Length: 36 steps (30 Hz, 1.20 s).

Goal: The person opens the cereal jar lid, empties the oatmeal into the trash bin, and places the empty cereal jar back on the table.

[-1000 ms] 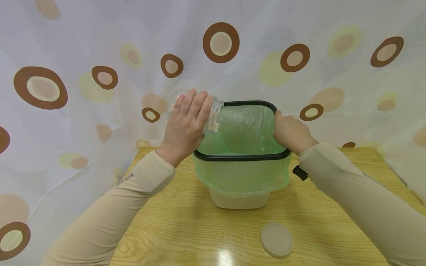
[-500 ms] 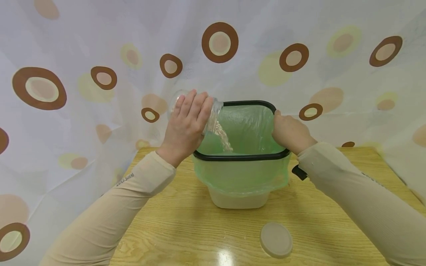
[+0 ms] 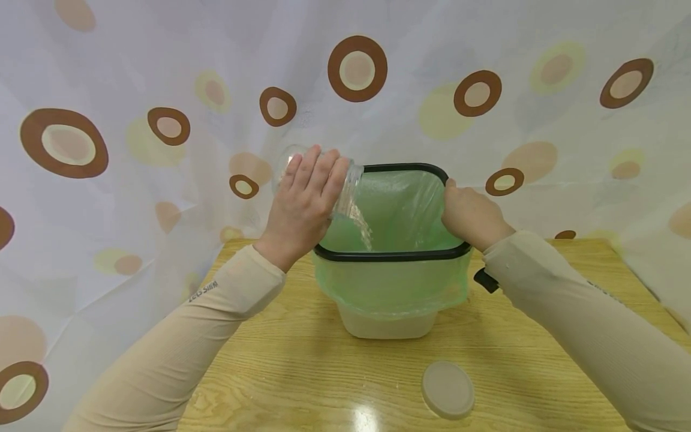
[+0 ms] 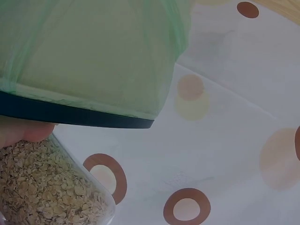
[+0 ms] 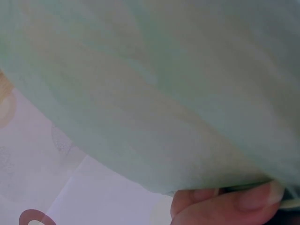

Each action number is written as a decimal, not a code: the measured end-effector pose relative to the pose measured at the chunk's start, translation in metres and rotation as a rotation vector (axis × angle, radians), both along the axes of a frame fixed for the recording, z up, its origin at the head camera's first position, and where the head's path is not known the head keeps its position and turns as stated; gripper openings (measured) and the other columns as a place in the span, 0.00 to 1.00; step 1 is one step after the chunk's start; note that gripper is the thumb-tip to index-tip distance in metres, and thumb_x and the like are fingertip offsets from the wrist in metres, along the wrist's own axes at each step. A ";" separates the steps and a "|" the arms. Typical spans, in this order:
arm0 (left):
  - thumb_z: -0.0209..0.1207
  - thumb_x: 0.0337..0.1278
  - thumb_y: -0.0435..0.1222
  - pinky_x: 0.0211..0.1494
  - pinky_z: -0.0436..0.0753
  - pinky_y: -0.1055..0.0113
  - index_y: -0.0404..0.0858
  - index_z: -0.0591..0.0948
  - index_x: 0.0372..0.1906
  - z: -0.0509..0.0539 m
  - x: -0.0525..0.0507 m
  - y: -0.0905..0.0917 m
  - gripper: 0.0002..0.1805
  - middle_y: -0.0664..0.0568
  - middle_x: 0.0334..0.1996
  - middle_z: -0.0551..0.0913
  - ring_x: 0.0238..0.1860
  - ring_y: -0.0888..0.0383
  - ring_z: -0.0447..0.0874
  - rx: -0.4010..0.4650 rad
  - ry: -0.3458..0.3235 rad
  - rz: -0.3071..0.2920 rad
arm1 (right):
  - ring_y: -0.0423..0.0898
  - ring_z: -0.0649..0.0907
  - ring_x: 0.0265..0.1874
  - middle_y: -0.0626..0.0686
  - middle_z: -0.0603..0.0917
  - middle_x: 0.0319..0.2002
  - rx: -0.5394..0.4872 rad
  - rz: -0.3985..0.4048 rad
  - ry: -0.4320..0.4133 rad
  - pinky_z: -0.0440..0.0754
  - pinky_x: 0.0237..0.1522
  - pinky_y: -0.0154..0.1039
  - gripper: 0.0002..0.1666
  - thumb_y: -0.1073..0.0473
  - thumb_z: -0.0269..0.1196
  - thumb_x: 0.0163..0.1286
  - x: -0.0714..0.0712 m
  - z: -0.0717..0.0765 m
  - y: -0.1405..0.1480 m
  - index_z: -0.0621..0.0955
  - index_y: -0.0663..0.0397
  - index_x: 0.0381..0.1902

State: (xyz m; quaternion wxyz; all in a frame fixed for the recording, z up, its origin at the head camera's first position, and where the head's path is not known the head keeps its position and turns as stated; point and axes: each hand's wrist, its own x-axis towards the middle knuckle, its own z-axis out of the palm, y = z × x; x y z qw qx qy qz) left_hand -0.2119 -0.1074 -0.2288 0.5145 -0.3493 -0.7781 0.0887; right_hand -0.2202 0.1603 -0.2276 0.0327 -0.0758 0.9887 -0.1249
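Observation:
My left hand (image 3: 305, 207) grips a clear jar (image 3: 351, 180), tilted with its mouth over the left side of a bin. Oat flakes (image 3: 360, 221) spill from the mouth into the bin; in the left wrist view many oat flakes (image 4: 42, 187) still lie inside the jar. The bin (image 3: 388, 327) is pale, with a black rim (image 3: 394, 256) and a green plastic bag (image 3: 394, 282) lining it and folded over outside. My right hand (image 3: 475, 216) holds the rim on the right side; its fingertips (image 5: 258, 197) show against the bag in the right wrist view. The bin's floor is hidden.
A round beige lid (image 3: 448, 390) lies on the wooden table (image 3: 302, 372) in front of the bin. Behind and at the sides hangs a white curtain (image 3: 399, 126) with brown and yellow circles. A small black object (image 3: 487, 280) shows by the right sleeve.
One second ago the oat flakes were still inside the jar's neck; half a second ago they began streaming out, and the stream continues now. Both hands and the bin stay nearly in place.

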 end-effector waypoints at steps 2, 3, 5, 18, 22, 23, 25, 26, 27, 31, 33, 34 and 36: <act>0.55 0.50 0.23 0.66 0.65 0.50 0.32 0.68 0.60 0.000 0.000 0.000 0.28 0.39 0.57 0.72 0.61 0.39 0.68 0.001 -0.002 -0.003 | 0.40 0.57 0.09 0.53 0.67 0.11 0.002 0.002 -0.001 0.56 0.14 0.33 0.33 0.72 0.39 0.70 0.000 0.000 0.000 0.49 0.80 0.70; 0.55 0.51 0.24 0.66 0.65 0.50 0.32 0.68 0.60 0.000 0.000 0.000 0.27 0.39 0.57 0.72 0.61 0.39 0.68 0.001 -0.001 -0.002 | 0.40 0.57 0.09 0.53 0.67 0.11 0.003 0.003 -0.001 0.56 0.14 0.33 0.33 0.72 0.39 0.70 0.000 0.000 0.000 0.49 0.80 0.70; 0.54 0.53 0.24 0.66 0.64 0.50 0.32 0.68 0.60 0.001 0.000 0.000 0.26 0.39 0.56 0.72 0.61 0.39 0.68 0.000 0.003 -0.004 | 0.40 0.58 0.09 0.53 0.67 0.11 0.003 0.003 -0.006 0.57 0.14 0.33 0.33 0.72 0.39 0.70 -0.001 0.000 0.000 0.48 0.80 0.70; 0.51 0.58 0.23 0.64 0.67 0.47 0.31 0.68 0.60 0.001 -0.002 0.000 0.23 0.37 0.56 0.72 0.60 0.38 0.69 -0.002 0.008 -0.018 | 0.40 0.57 0.09 0.52 0.66 0.10 0.008 0.018 0.008 0.56 0.14 0.32 0.33 0.72 0.40 0.70 0.000 -0.001 0.001 0.49 0.81 0.70; 0.52 0.59 0.24 0.65 0.65 0.49 0.31 0.68 0.60 0.000 -0.001 -0.001 0.22 0.38 0.56 0.73 0.60 0.39 0.69 -0.005 0.017 -0.009 | 0.40 0.57 0.09 0.53 0.67 0.11 0.010 0.017 0.005 0.56 0.15 0.33 0.33 0.72 0.40 0.70 -0.001 -0.001 0.001 0.49 0.80 0.70; 0.52 0.59 0.24 0.66 0.65 0.49 0.32 0.68 0.60 0.000 -0.001 -0.001 0.22 0.38 0.57 0.73 0.61 0.39 0.69 -0.008 0.020 -0.005 | 0.40 0.57 0.09 0.53 0.67 0.11 0.010 0.016 0.005 0.56 0.15 0.33 0.33 0.72 0.40 0.70 -0.001 -0.001 0.001 0.49 0.80 0.70; 0.53 0.59 0.25 0.66 0.65 0.50 0.32 0.68 0.60 0.000 -0.001 -0.002 0.22 0.39 0.57 0.73 0.61 0.40 0.69 -0.015 0.030 0.006 | 0.40 0.58 0.09 0.53 0.67 0.11 0.009 0.015 0.003 0.57 0.15 0.33 0.33 0.72 0.40 0.70 -0.001 -0.001 0.001 0.49 0.80 0.70; 0.53 0.59 0.25 0.66 0.65 0.50 0.32 0.68 0.60 0.000 0.000 -0.002 0.22 0.39 0.57 0.73 0.61 0.40 0.69 -0.019 0.034 0.008 | 0.40 0.57 0.09 0.53 0.67 0.11 0.009 0.014 0.003 0.57 0.15 0.33 0.33 0.72 0.40 0.70 -0.001 -0.001 0.001 0.49 0.80 0.70; 0.53 0.60 0.25 0.66 0.65 0.50 0.32 0.68 0.60 0.000 0.000 -0.002 0.22 0.39 0.57 0.73 0.61 0.40 0.69 -0.022 0.036 0.008 | 0.40 0.57 0.09 0.53 0.67 0.11 0.008 0.015 0.003 0.56 0.14 0.33 0.33 0.72 0.40 0.70 -0.001 -0.001 0.001 0.49 0.80 0.70; 0.53 0.60 0.25 0.66 0.65 0.50 0.32 0.68 0.60 0.000 0.000 -0.003 0.22 0.40 0.57 0.73 0.61 0.40 0.69 -0.029 0.042 0.011 | 0.40 0.58 0.09 0.53 0.67 0.10 0.009 0.013 0.006 0.57 0.14 0.33 0.33 0.72 0.41 0.70 0.000 -0.001 0.001 0.49 0.80 0.70; 0.53 0.60 0.25 0.66 0.65 0.50 0.32 0.68 0.60 0.001 0.001 -0.003 0.22 0.40 0.57 0.73 0.61 0.40 0.69 -0.027 0.040 0.012 | 0.40 0.58 0.08 0.53 0.67 0.10 0.012 0.015 0.009 0.57 0.14 0.33 0.33 0.72 0.41 0.70 0.000 -0.001 0.001 0.49 0.81 0.70; 0.53 0.60 0.25 0.66 0.65 0.50 0.32 0.68 0.60 0.001 0.001 -0.003 0.22 0.40 0.57 0.73 0.61 0.40 0.69 -0.026 0.041 0.013 | 0.40 0.58 0.08 0.53 0.67 0.10 0.013 0.014 0.009 0.57 0.14 0.33 0.33 0.72 0.41 0.70 0.000 -0.001 0.001 0.49 0.81 0.70; 0.53 0.59 0.24 0.67 0.64 0.50 0.32 0.68 0.60 0.001 0.000 -0.003 0.23 0.40 0.57 0.73 0.61 0.40 0.69 -0.026 0.039 0.014 | 0.40 0.58 0.08 0.53 0.67 0.10 0.016 0.012 0.009 0.57 0.14 0.33 0.33 0.72 0.42 0.70 0.000 -0.001 0.001 0.49 0.81 0.70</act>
